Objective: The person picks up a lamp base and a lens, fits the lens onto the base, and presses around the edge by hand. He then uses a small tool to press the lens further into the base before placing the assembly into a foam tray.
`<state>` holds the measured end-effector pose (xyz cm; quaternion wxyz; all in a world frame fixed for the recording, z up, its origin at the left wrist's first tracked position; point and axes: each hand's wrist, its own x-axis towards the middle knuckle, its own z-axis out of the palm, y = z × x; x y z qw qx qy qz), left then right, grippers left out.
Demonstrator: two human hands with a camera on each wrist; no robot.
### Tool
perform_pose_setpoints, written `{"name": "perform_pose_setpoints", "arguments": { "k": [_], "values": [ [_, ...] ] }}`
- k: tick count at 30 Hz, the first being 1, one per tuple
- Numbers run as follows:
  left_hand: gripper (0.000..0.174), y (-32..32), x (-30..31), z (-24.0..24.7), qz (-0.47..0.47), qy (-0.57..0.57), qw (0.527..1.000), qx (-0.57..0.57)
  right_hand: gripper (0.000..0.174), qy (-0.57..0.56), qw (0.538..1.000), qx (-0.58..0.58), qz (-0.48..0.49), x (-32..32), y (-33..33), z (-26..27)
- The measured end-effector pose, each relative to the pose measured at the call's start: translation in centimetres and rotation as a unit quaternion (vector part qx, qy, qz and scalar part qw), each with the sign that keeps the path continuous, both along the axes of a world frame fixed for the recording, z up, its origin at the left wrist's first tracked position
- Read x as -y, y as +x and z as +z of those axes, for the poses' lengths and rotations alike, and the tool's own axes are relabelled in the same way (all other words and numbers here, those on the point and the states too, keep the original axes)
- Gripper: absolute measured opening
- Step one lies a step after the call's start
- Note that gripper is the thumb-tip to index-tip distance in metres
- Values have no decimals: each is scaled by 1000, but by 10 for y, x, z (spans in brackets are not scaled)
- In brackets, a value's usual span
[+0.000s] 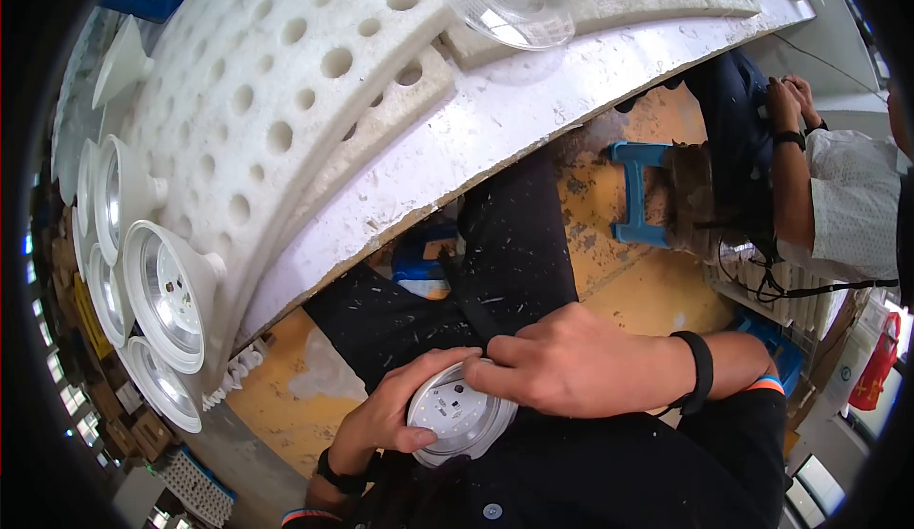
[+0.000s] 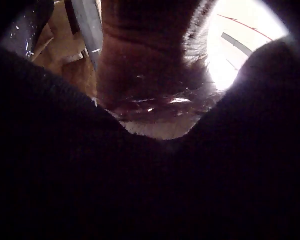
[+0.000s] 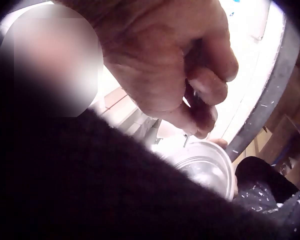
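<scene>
A round white lamp housing with a shiny inner wall and a disc of small LEDs faces up close to the person's body. The left hand grips it from the side, thumb over the near rim and fingers around the outside. Over the far right of the rim is the right hand, its fingers curled. In the right wrist view the right hand pinches a small thin piece just above the rim of the housing; its kind is hidden by the fingertips. The left wrist view is mostly dark sleeve and skin.
White foam boards with holes lie on the white workbench. Several similar lamp housings stand at the left. A clear round cover lies at the top. Another person sits at right beside a blue stool.
</scene>
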<state>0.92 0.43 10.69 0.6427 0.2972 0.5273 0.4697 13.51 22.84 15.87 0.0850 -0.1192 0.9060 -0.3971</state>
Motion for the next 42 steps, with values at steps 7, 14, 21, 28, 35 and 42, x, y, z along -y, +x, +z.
{"name": "perform_pose_setpoints", "arguments": {
  "k": [7,14,21,28,35,42],
  "values": [
    [100,2,0,-4,10,-7,999,31,22,19,995,87,-34,-13,9,-2],
    [102,-4,-3,-3,-26,-29,999,38,25,5,1000,27,6,-12,-3,-7],
    [103,-6,-2,-15,-42,-7,996,73,20,35,996,-75,28,9,-17,-10],
    [103,-8,-10,-18,-49,-14,996,75,20,76,997,-13,30,-10,-13,-10],
    [111,-15,-17,-34,-108,5,986,127,18,-135,987,-84,-26,-8,-13,-46],
    [93,-9,-23,-46,-96,-110,984,102,27,-318,936,72,-132,10,2,-66]
  ]
}}
